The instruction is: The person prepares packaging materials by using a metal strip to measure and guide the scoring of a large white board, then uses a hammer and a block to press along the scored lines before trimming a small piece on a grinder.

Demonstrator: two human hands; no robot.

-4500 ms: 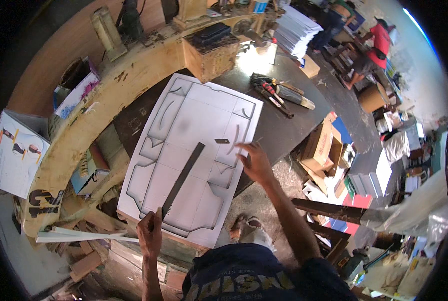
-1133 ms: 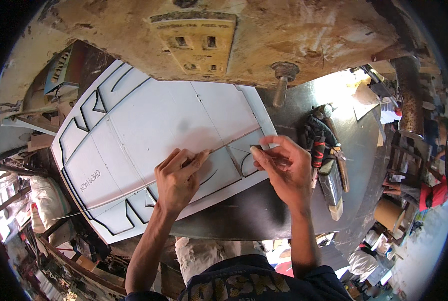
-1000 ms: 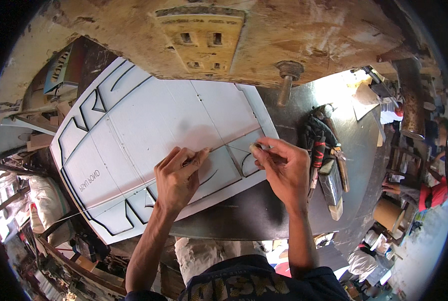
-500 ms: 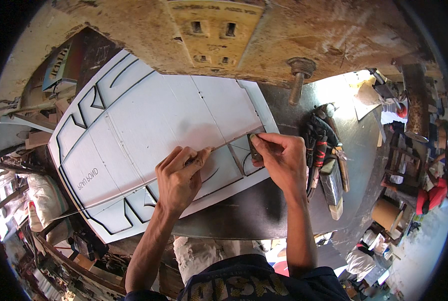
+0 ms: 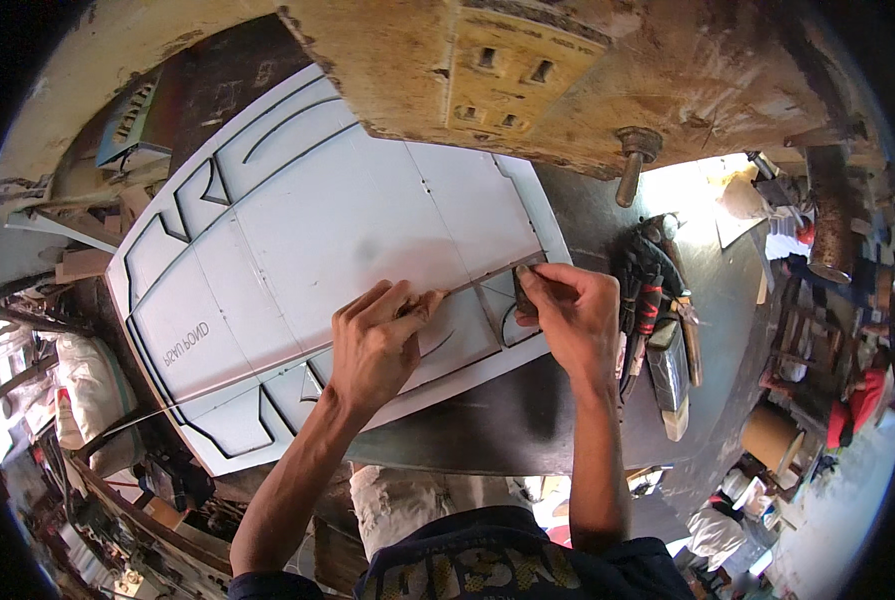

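A large white board (image 5: 297, 240) lies slanted on a dark table, with black strips set on edge along lines of its outline. My left hand (image 5: 377, 335) is closed in a pinch on a long thin metal strip (image 5: 237, 387), which runs across the board and past its left edge. Farther right along the same line, my right hand (image 5: 572, 310) pinches a small dark block (image 5: 524, 290) against the board near its right end. The fingers partly cover the block, so its exact kind does not show.
Overhead, a worn wooden beam (image 5: 417, 90) with a protruding bolt (image 5: 632, 165) overhangs the board's far side. Right of the board lie a hammer (image 5: 682, 270), red-handled pliers (image 5: 650, 300) and a wrapped block (image 5: 669, 370). A white sack (image 5: 92, 385) stands at the left. Someone in red (image 5: 857, 405) is far right.
The whole view has shifted and tilted slightly, so the board and beam appear farther right. Both hands keep their grips at nearly the same places on the board.
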